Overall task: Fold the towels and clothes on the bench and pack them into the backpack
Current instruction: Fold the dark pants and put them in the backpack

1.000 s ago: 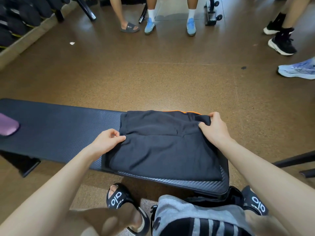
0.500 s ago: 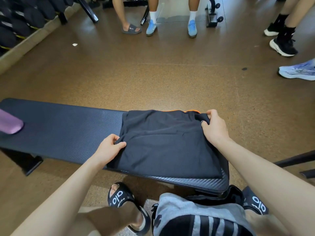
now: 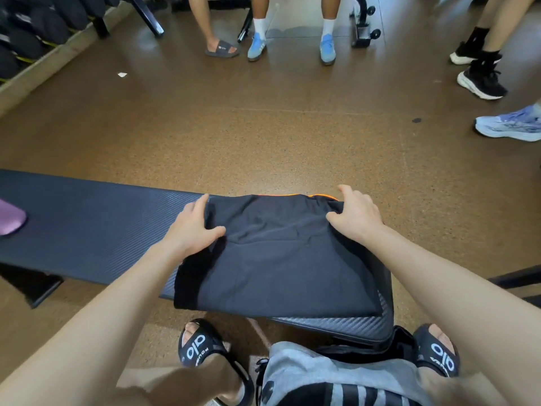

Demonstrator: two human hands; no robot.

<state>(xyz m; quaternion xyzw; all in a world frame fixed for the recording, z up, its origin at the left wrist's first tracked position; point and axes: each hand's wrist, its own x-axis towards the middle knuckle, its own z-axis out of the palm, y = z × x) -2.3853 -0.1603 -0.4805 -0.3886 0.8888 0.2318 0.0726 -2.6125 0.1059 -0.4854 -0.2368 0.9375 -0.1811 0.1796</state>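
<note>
- Nearest you, at the bottom edge, sits the backpack [image 3: 336, 376]: soft grey fabric with black and white stripes, cut off by the frame, so its opening cannot be made out.
- Your feet flank it in black slides [image 3: 205, 351] with white lettering; "olo" can be read, and the smaller text is too blurred to make out.
- Above them runs the worktop [image 3: 87, 230], a long padded black bench with a fine ribbed, carbon-weave texture and a rounded near corner.
- On its right end lies the folded black garment [image 3: 281, 259], a smooth, matte, roughly square bundle; a thin orange trim peeks out along its far edge.
- Your left hand [image 3: 193, 227] grips the garment's far left corner, thumb on top, fingers curled over the edge.
- Your right hand [image 3: 355, 218] clasps the far right corner, thumb pressed into bunched cloth.
- At the worktop's left end, a purple soft item [image 3: 10, 219] is mostly out of frame.
- Beyond, the speckled brown floor [image 3: 263, 136] reaches several bystanders' feet in slides, blue sneakers [image 3: 292, 45] and black trainers; only their legs show.
</note>
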